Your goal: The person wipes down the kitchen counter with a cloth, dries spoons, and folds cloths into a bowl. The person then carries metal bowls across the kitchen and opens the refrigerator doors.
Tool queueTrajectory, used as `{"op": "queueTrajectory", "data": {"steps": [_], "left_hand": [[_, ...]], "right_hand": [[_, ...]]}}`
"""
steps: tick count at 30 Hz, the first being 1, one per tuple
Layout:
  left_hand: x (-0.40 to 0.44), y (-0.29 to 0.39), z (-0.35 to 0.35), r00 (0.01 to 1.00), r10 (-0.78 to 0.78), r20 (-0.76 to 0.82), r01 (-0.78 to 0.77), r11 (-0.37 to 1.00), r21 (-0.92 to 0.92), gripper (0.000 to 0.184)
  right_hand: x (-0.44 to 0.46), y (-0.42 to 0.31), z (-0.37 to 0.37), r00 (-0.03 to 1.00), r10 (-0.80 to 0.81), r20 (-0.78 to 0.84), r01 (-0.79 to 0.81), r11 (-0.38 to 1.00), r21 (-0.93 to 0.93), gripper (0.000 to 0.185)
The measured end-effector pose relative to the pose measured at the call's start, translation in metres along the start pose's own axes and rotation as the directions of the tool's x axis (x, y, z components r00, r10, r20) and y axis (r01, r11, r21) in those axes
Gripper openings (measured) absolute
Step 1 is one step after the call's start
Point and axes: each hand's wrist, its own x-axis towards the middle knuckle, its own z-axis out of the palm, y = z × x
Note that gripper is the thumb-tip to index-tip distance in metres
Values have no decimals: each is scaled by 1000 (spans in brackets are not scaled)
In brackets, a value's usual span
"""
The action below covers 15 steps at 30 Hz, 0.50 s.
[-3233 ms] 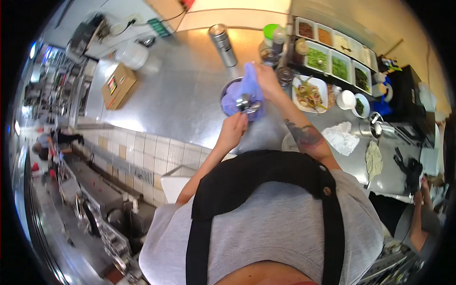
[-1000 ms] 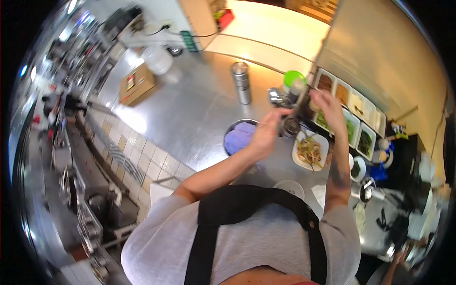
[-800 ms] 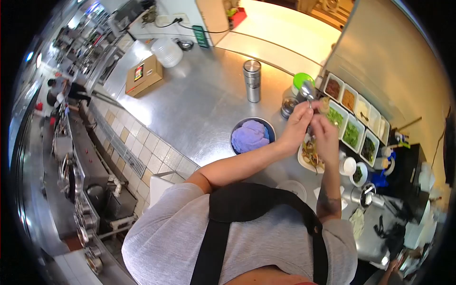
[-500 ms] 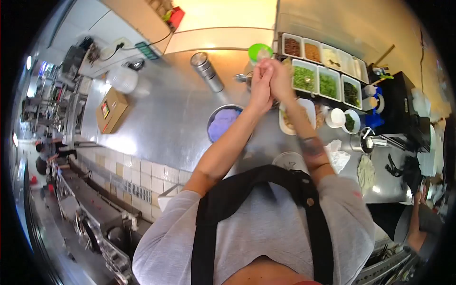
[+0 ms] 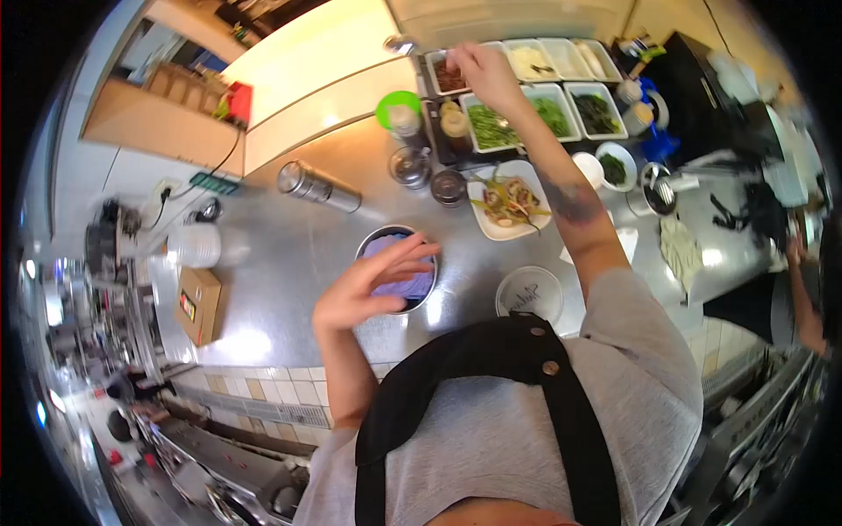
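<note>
My left hand is open, its fingers spread over a round metal bowl that holds a folded purple cloth. Whether the fingers touch the cloth I cannot tell. My right hand reaches far forward, its fingers closed above a white tub of reddish-brown food. What it grips, if anything, is hidden. A small shiny metal piece shows left of that hand, too blurred to name. Below my right forearm sits a white dish of mixed food with green and yellow strips.
Tubs of chopped greens line the back right. Squeeze bottles, glass jars and a steel cylinder stand on the steel counter. A round lid lies near me; a cardboard box is at left. Another person's arm shows far right.
My hands, together near the jars before, are now apart. The left has come back over the bowl with spread fingers; the right has moved forward over the tubs. The view has shifted too.
</note>
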Motion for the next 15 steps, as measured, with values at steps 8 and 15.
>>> {"op": "queueTrajectory", "data": {"steps": [8, 15], "left_hand": [[-99, -31, 46, 828, -190, -527, 170, 982, -86, 90], [-108, -23, 60, 835, -272, -478, 326, 945, 31, 79]], "right_hand": [[-4, 128, 44, 995, 99, -25, -68, 457, -887, 21], [-111, -7, -104, 796, -227, -561, -42, 904, -425, 15]]}}
